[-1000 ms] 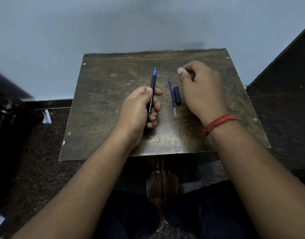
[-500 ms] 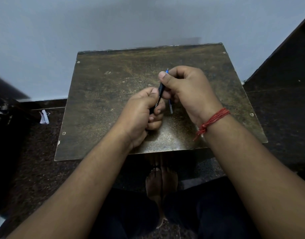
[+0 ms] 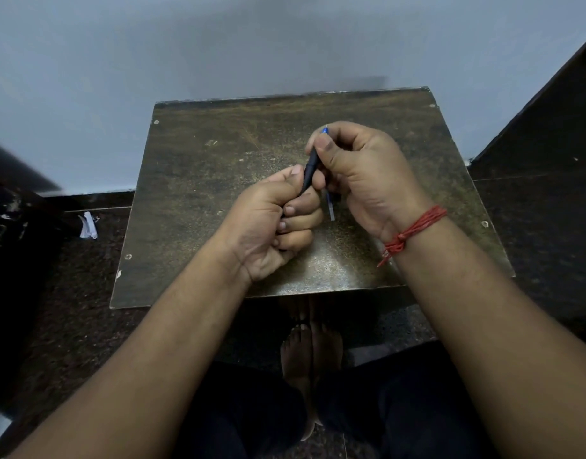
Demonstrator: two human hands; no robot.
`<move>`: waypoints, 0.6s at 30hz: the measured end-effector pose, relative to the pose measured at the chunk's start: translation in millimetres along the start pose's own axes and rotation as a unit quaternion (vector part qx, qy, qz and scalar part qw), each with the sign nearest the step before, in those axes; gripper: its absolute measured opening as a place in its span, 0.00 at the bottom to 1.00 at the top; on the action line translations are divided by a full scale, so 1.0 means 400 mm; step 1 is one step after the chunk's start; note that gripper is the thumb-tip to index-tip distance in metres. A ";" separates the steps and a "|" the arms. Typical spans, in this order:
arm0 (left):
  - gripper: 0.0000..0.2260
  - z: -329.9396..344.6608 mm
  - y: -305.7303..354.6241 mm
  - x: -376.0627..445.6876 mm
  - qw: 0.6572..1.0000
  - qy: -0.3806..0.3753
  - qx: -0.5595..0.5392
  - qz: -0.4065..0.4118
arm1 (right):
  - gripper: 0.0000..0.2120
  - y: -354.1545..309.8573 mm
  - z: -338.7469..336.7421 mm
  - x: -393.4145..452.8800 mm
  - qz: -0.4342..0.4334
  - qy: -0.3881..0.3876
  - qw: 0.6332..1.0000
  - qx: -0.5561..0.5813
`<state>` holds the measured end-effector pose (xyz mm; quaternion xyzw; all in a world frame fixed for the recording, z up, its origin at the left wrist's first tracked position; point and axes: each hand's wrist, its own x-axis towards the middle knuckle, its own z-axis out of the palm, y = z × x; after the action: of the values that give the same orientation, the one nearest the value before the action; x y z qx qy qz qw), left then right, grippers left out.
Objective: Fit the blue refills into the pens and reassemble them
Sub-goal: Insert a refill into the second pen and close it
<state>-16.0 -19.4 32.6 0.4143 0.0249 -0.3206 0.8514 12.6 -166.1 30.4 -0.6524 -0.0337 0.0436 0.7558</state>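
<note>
Head view: both hands [image 3: 278,223] [image 3: 361,173] grip black pen [image 3: 310,172], blue tip up.

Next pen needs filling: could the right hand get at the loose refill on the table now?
Probably not yet: the right hand grips the black pen with the left hand, directly above the refill.

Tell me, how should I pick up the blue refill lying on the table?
Pinch the blue refill near its bare near end, coming straight down from above. It is thin and lies flat on the table, so fingertips on its two long sides suit it best. Its far part is hidden under the right hand, which holds the black pen together with the left hand.
</note>
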 end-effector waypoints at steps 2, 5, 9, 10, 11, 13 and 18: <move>0.12 -0.002 -0.001 0.001 1.000 0.019 0.005 0.014 | 0.08 0.001 0.005 -0.002 0.005 0.004 1.000 0.005; 0.12 -0.004 -0.005 0.007 0.998 0.049 -0.006 0.035 | 0.07 0.005 0.007 -0.006 0.006 0.039 0.998 -0.038; 0.13 -0.003 -0.007 0.009 0.998 0.053 -0.001 0.038 | 0.08 0.006 0.009 -0.008 -0.023 0.068 0.992 -0.108; 0.13 -0.002 -0.009 0.009 0.998 0.048 0.010 0.036 | 0.08 0.006 0.010 -0.008 -0.024 0.071 0.992 -0.098; 0.13 0.000 -0.012 0.008 0.998 0.042 0.019 0.033 | 0.08 0.007 0.012 -0.008 -0.022 0.073 0.993 -0.085; 0.12 0.003 -0.016 0.008 0.999 0.033 0.029 0.030 | 0.07 0.006 0.013 -0.007 -0.013 0.077 0.995 -0.056; 0.12 0.000 -0.014 0.009 0.997 0.044 0.037 0.048 | 0.03 -0.001 0.012 -0.006 0.013 0.044 0.998 0.047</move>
<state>-16.2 -23.8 27.7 0.4602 0.0303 -0.2613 0.8480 9.8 -161.8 31.6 -0.6178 0.0099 0.0260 0.7859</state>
